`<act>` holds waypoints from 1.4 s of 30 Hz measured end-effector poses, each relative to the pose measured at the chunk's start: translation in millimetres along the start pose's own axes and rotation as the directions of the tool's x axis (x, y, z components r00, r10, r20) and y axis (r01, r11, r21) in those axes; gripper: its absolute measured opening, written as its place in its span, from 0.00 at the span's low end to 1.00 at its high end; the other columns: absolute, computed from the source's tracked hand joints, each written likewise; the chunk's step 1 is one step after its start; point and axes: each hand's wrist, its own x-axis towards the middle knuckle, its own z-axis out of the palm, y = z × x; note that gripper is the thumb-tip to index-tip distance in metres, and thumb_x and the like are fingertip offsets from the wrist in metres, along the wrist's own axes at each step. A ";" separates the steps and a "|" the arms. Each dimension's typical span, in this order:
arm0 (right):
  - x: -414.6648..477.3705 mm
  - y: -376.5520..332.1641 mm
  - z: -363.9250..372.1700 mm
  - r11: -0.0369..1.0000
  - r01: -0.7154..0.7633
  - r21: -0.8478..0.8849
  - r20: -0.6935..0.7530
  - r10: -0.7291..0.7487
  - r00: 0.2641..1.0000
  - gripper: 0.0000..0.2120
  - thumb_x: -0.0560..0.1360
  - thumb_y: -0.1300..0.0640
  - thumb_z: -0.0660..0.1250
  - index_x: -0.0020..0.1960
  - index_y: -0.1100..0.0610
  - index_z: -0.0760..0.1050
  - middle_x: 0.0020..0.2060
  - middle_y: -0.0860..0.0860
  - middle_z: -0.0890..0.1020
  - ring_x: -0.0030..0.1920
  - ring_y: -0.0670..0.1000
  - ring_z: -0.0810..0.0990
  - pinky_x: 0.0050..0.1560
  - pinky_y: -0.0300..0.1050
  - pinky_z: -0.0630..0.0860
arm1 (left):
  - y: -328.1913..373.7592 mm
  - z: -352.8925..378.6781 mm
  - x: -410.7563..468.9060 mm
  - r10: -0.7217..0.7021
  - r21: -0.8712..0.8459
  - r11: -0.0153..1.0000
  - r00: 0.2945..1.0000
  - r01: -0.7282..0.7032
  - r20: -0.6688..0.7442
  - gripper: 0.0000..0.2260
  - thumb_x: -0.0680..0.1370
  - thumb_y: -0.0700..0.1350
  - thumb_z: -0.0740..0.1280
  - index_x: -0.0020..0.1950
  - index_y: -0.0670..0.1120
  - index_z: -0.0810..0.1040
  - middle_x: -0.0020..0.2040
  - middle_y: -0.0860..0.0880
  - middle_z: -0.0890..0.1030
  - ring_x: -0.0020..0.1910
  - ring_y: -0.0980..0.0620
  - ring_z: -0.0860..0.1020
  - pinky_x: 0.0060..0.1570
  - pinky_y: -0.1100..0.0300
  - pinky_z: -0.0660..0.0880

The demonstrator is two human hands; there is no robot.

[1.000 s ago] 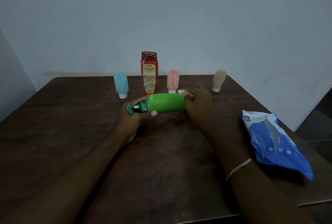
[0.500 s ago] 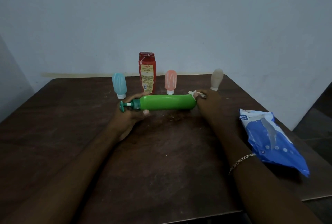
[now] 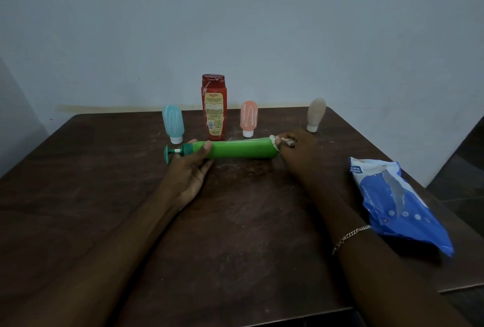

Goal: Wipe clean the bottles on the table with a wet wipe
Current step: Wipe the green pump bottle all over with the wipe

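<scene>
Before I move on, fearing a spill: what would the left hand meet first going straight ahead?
Likely the tall red plastic bottle just behind the green pump bottle the left hand grips; depth unclear.

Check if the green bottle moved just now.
Yes, left. The green bottle carried its pump head from right of the blue bottle to its left edge.

The green bottle (image 3: 241, 148) is topped by a darker green pump (image 3: 171, 153), and the red bottle (image 3: 214, 106) is labelled in yellow. White caps are worn by the pale blue tube (image 3: 172, 122), pink tube (image 3: 248, 118) and beige tube (image 3: 316, 112). The wet wipe (image 3: 274, 141) is white, the pack (image 3: 392, 203) is printed blue and white, and the table (image 3: 235, 222) is dark brown.
</scene>
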 end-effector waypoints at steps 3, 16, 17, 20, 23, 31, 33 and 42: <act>1.2 2.8 0.2 1.000 0.014 -0.012 0.000 -0.014 1.000 0.08 0.73 0.59 0.70 0.50 0.59 0.84 0.44 0.56 0.84 0.44 0.55 0.81 0.48 0.53 0.78 | 2.1 0.1 0.3 -0.014 0.035 0.999 1.000 0.014 0.007 0.26 0.68 0.34 0.72 0.66 0.41 0.73 0.58 0.42 0.82 0.57 0.48 0.83 0.60 0.53 0.78; -3.1 -16.7 4.9 0.967 0.219 -0.128 0.151 -0.199 0.968 0.10 0.75 0.50 0.68 0.54 0.50 0.83 0.40 0.46 0.75 0.42 0.50 0.78 0.44 0.46 0.75 | 4.0 -2.5 -3.1 0.082 0.102 0.989 0.967 -0.110 0.242 0.18 0.69 0.29 0.68 0.57 0.41 0.76 0.66 0.41 0.78 0.64 0.46 0.79 0.55 0.59 0.80; -4.7 -15.7 3.9 0.967 0.229 -0.108 0.131 -0.215 0.968 0.08 0.74 0.52 0.69 0.51 0.52 0.84 0.39 0.46 0.75 0.40 0.49 0.77 0.43 0.46 0.75 | 4.4 -3.4 -2.6 0.081 0.106 0.988 0.966 -0.110 0.244 0.18 0.70 0.28 0.67 0.57 0.41 0.76 0.66 0.41 0.78 0.65 0.45 0.78 0.56 0.58 0.80; -3.4 -8.6 -0.7 0.984 0.156 -0.090 0.031 -0.154 0.988 0.08 0.73 0.57 0.72 0.49 0.59 0.84 0.38 0.53 0.79 0.39 0.51 0.78 0.42 0.49 0.77 | 4.7 -4.8 -1.1 0.080 0.129 0.985 0.963 -0.117 0.258 0.17 0.70 0.28 0.67 0.56 0.41 0.77 0.67 0.41 0.78 0.67 0.44 0.77 0.57 0.58 0.80; 1.0 -11.4 0.3 0.992 0.105 -0.071 0.001 -0.105 0.994 0.10 0.74 0.55 0.72 0.53 0.57 0.85 0.43 0.57 0.82 0.44 0.55 0.81 0.47 0.50 0.77 | 4.0 -6.4 -0.1 0.068 0.128 0.986 0.958 -0.107 0.278 0.19 0.66 0.30 0.74 0.55 0.41 0.77 0.67 0.41 0.78 0.67 0.43 0.77 0.56 0.58 0.80; -4.3 -12.1 2.1 0.984 0.176 -0.001 0.094 -0.175 0.980 0.08 0.72 0.52 0.72 0.46 0.56 0.85 0.38 0.50 0.81 0.38 0.49 0.79 0.41 0.53 0.78 | 5.9 -6.1 0.6 0.072 0.147 0.982 0.950 -0.121 0.303 0.17 0.69 0.27 0.67 0.54 0.42 0.77 0.71 0.40 0.75 0.69 0.44 0.76 0.58 0.57 0.80; -0.4 -9.7 3.0 0.992 0.124 -0.005 0.044 -0.123 0.991 0.09 0.73 0.53 0.72 0.51 0.56 0.85 0.41 0.52 0.83 0.41 0.50 0.80 0.45 0.54 0.79 | 5.9 -7.1 1.9 0.062 0.147 0.983 0.947 -0.113 0.314 0.17 0.70 0.26 0.66 0.55 0.42 0.76 0.71 0.40 0.74 0.70 0.44 0.75 0.59 0.56 0.79; -6.7 -22.1 5.5 0.985 0.165 0.046 0.122 -0.170 0.978 0.10 0.74 0.52 0.70 0.54 0.52 0.84 0.46 0.50 0.84 0.46 0.47 0.81 0.50 0.52 0.79 | 11.5 -9.4 0.1 -0.034 0.178 0.984 0.941 -0.028 0.336 0.23 0.69 0.24 0.65 0.59 0.45 0.76 0.72 0.39 0.73 0.68 0.41 0.76 0.55 0.56 0.81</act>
